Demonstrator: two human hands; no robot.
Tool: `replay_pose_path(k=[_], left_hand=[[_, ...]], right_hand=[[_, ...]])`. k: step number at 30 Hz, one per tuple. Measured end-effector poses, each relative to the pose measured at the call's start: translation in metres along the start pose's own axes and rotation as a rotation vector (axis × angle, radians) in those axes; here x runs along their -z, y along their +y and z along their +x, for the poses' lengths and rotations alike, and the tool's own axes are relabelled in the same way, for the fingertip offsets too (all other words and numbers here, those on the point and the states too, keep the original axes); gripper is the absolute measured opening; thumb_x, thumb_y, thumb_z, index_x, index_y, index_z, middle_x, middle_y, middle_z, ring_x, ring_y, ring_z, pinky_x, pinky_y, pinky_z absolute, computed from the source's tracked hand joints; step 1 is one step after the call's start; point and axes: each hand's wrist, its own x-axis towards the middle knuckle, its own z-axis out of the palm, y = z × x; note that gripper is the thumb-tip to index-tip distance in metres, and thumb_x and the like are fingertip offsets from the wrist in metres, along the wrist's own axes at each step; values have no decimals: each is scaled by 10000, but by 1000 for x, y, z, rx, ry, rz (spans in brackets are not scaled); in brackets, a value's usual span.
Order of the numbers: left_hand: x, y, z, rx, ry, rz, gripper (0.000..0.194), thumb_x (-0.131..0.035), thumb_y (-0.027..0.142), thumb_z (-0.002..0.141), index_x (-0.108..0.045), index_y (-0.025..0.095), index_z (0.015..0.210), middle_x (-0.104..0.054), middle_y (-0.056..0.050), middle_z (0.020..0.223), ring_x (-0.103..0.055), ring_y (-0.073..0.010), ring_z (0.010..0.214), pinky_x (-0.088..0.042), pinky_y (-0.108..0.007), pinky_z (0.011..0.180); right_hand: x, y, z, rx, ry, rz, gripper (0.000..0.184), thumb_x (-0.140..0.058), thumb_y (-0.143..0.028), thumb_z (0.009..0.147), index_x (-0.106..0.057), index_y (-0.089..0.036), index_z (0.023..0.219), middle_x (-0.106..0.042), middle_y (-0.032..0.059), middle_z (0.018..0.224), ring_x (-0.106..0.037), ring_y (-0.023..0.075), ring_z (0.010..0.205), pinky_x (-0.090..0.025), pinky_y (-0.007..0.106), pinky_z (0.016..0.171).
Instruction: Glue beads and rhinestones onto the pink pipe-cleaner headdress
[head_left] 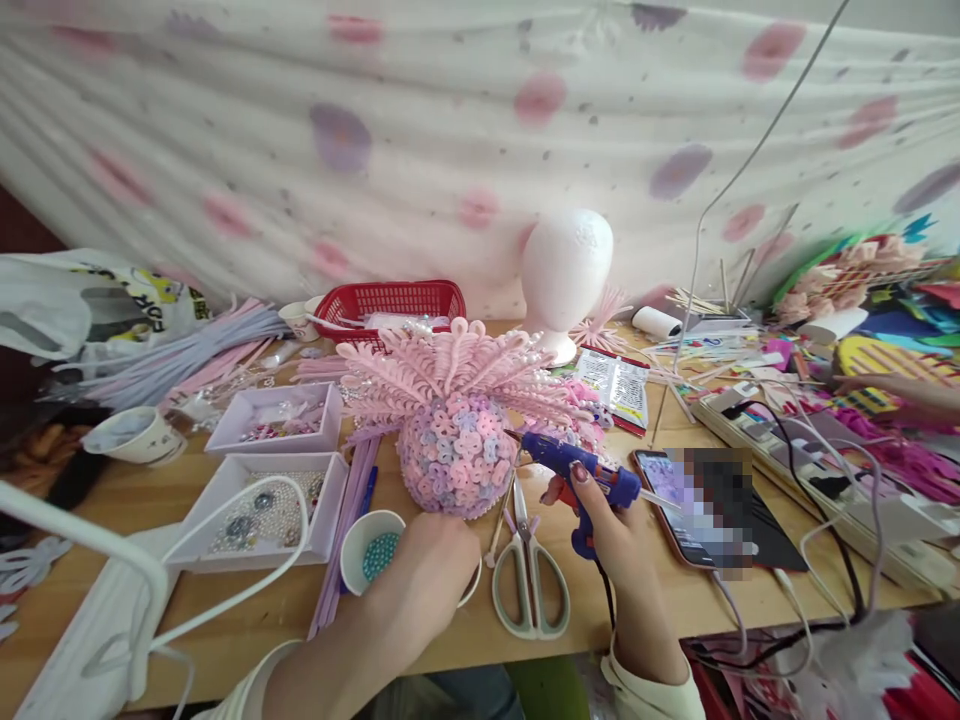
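Note:
My right hand (611, 535) grips a blue glue gun (581, 470) with its nozzle pointing left at a pink flower ball (455, 450), a sphere covered in small pink and lilac blossoms with pink feathery fronds on top. My left hand (424, 580) rests curled under the ball, over a small white cup (371, 550) holding teal beads; its fingers are hidden from me. Grey-handled scissors (530, 580) lie on the wooden table (67, 500) between my hands.
White trays (262, 505) of beads and trinkets sit at the left. A red basket (390, 300) and a white foam vase (566, 270) stand behind. A phone (701, 510), a power strip (810, 470), cables and coloured craft scraps crowd the right side.

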Motion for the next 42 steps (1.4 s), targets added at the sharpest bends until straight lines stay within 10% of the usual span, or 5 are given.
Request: replay_pose_path(k=[13,24,29,42], left_hand=[[38,-11,-38,-25,17,-105,239,-494,81,905,-682,210,833,-789,-61,863,-750,-244,784,-430,-316,620],[16,-80,-49,0,407,-625,275,-256,421,1050,-463,242,1022,-601,23,709,-616,-200,611,-378,-305,587],[10,-94,-42,-45,586,-760,210,-333,424,1030,-455,252,1033,-591,46,706,-600,-178,619,-420,-300,622],[10,-98,-39,-129,642,-622,334,-279,354,1055,-345,252,744,-449,77,534,-444,-133,470,-286,-309,547]], right_hand=[[2,-6,-8,22,26,-49,592,-611,-712,911,-715,-198,635,-676,61,623,-438,116,447,-338,242,381],[-15,-33,0,78,-6,-240,577,-603,-718,907,-760,-212,676,-756,76,742,-698,222,721,-550,326,713],[-24,-33,1,50,-12,-269,573,-606,-708,914,-760,-198,702,-729,71,713,-634,189,629,-499,281,563],[-33,-33,9,8,-19,-368,598,-563,-698,914,-619,-199,589,-635,37,638,-592,174,629,-457,296,619]])
